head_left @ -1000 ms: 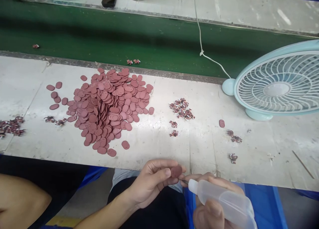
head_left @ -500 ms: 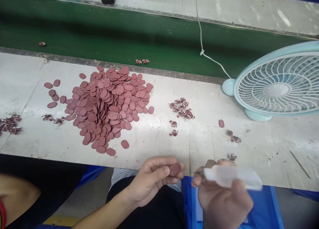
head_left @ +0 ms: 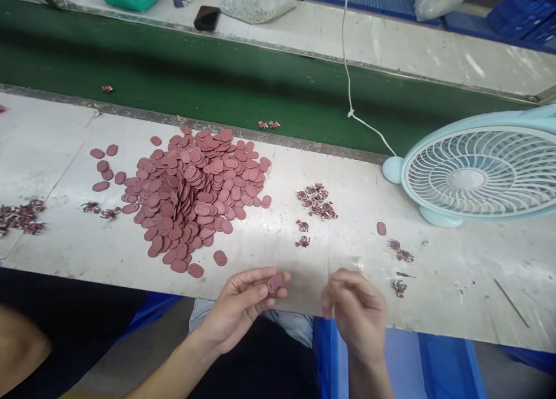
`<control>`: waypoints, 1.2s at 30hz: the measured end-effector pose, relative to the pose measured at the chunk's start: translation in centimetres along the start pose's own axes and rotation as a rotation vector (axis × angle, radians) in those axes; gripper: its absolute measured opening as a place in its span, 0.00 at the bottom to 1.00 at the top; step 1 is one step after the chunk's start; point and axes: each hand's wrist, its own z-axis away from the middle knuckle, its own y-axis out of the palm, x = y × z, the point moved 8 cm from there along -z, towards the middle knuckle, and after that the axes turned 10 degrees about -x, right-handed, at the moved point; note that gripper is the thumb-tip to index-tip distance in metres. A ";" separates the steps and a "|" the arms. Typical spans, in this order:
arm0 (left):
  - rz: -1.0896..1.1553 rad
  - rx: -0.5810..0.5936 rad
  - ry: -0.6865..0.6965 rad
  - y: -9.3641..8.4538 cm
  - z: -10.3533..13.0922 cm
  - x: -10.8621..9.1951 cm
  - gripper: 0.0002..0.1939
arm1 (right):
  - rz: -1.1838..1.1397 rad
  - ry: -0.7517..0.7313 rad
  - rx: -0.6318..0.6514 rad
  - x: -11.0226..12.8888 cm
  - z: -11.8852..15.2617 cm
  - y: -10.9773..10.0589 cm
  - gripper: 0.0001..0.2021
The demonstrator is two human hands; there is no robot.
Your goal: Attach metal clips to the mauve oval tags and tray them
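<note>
My left hand (head_left: 243,306) pinches a reddish-brown oval disc (head_left: 275,282) with small holes between thumb and fingers, just over the table's front edge. To its right, my right hand (head_left: 358,309) is curled, its fingertips blurred; whether anything is in them I cannot make out. Behind that hand a faint translucent shape (head_left: 359,264) lies on the table, too smeared to name surely. A thin dark pointed piece (head_left: 406,275) is to its right. Small brown-and-white figures (head_left: 317,201) lie beyond my hands. A large heap of matching ovals (head_left: 191,196) is at the left.
A light-blue fan (head_left: 469,179) stands at the right, its white cord (head_left: 348,86) running upward. A green belt (head_left: 217,80) crosses behind the table (head_left: 269,242). Below the edge is a blue bin (head_left: 452,364). Another person's arm (head_left: 21,341) shows at lower left.
The translucent bottle is no longer in my right hand, which has turned and curled. My left hand still holds the oval disc. The view has shifted, showing more of the far shelf.
</note>
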 end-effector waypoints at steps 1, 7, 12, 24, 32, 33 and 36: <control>-0.001 -0.003 0.001 -0.1 0.0 -0.1 0.12 | 0.226 -0.100 0.013 0.3 -0.4 0.9 0.08; -0.019 0.039 0.026 0.2 0.4 -0.3 0.12 | 0.922 -0.392 0.157 -0.8 -4.6 5.2 0.12; -0.050 0.017 0.094 0.4 0.5 -0.7 0.13 | 0.782 -0.270 0.093 0.8 -2.7 3.9 0.10; -0.160 0.080 0.178 2.7 0.6 0.0 0.12 | 0.279 0.099 0.113 2.2 3.3 4.5 0.05; -0.193 0.018 0.214 2.6 0.6 0.3 0.03 | 0.388 0.020 0.143 3.4 3.1 4.2 0.05; -0.191 0.010 0.224 2.6 0.6 0.4 0.04 | 0.383 0.024 0.141 3.3 3.1 4.2 0.04; -0.181 -0.010 0.242 2.8 0.6 0.5 0.07 | 0.334 0.050 0.130 3.0 3.1 4.2 0.03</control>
